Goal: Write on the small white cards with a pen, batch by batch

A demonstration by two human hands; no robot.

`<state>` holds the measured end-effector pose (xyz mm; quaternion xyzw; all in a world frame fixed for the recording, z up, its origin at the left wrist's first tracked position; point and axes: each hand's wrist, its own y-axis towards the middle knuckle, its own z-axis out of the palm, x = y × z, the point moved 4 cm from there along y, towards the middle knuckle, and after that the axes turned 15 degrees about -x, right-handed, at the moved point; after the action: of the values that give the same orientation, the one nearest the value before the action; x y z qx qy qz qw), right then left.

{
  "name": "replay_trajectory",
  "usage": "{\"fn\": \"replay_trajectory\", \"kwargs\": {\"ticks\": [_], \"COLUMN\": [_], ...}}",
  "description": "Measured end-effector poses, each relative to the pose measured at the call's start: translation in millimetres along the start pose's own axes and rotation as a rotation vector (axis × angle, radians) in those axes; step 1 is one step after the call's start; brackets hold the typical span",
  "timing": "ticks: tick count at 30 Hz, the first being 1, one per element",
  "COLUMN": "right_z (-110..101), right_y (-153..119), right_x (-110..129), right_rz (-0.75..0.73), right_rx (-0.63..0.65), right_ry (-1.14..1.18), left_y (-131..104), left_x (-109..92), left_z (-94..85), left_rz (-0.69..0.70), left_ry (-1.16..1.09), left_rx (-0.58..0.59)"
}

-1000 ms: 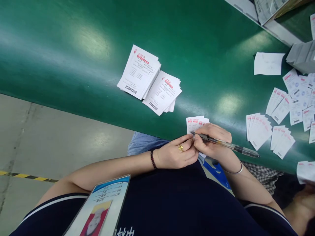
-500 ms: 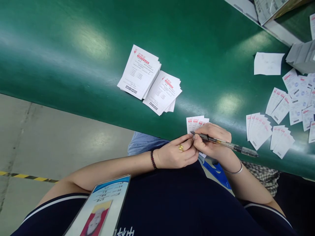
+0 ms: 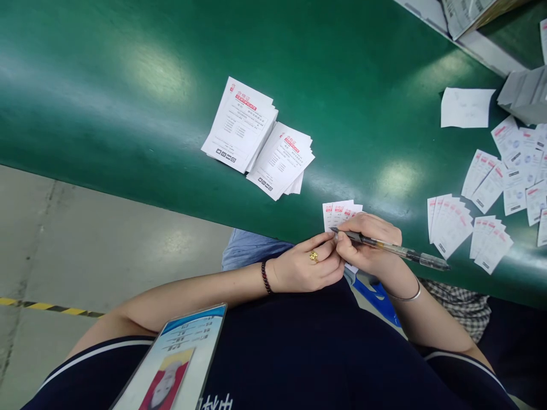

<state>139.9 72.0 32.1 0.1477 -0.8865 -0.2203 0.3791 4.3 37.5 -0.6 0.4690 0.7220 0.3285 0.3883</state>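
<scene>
Near the table's front edge a small fan of white certificate cards [image 3: 338, 210] with red headings lies partly hidden under both hands. My left hand [image 3: 310, 265], wearing a gold ring, is closed over the lower part of these cards, its fingers together; its thumb is hidden. In my right hand [image 3: 371, 242] a clear-barrelled pen [image 3: 393, 247] is pinched between thumb and fingers. The pen's tip points left, down at the cards beside my left fingertips. What is written there is covered by the fingers.
Two stacks of larger certificates [image 3: 240, 125] sit on the green table [image 3: 128, 114], ahead and left. At right lie several fanned card groups [image 3: 450, 225], a blank-looking paper [image 3: 465, 108] and a grey-white stack [image 3: 523, 94]. A box [image 3: 470, 14] stands at the far right corner.
The view has shifted very slightly. Both hands, the pen and the cards under them look almost unmoved.
</scene>
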Motion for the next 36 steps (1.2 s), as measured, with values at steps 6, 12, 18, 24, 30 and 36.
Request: {"fn": "replay_trajectory", "kwargs": {"ticks": [6, 12, 18, 24, 30, 36], "right_z": [-12.7, -11.1, -7.2, -7.0, -6.2, -5.8], "right_y": [2.2, -2.7, -5.3, -2.9, -2.3, -2.8], "right_x": [0.9, -1.2, -3.4, -1.7, -0.9, -1.0], "right_rz": [0.093, 0.068, 0.044, 0.007, -0.001, -0.023], "right_rx": [-0.024, -0.039, -0.026, -0.023, -0.012, -0.026], "right_ry": [0.046, -0.006, -0.005, -0.048, -0.05, -0.052], "left_y": [-2.6, -0.4, 0.4, 0.3, 0.5, 0.4], "left_x": [-1.3, -0.8, -0.3, -0.9, -0.7, -0.4], "left_z": [0.5, -1.0, -1.1, -0.5, 0.3, -0.4], "left_rz": [0.015, 0.008, 0.012, 0.027, 0.026, 0.016], "left_ry": [0.023, 0.001, 0.019, 0.023, 0.02, 0.001], "left_rx": [0.012, 0.022, 0.015, 0.016, 0.026, 0.01]}}
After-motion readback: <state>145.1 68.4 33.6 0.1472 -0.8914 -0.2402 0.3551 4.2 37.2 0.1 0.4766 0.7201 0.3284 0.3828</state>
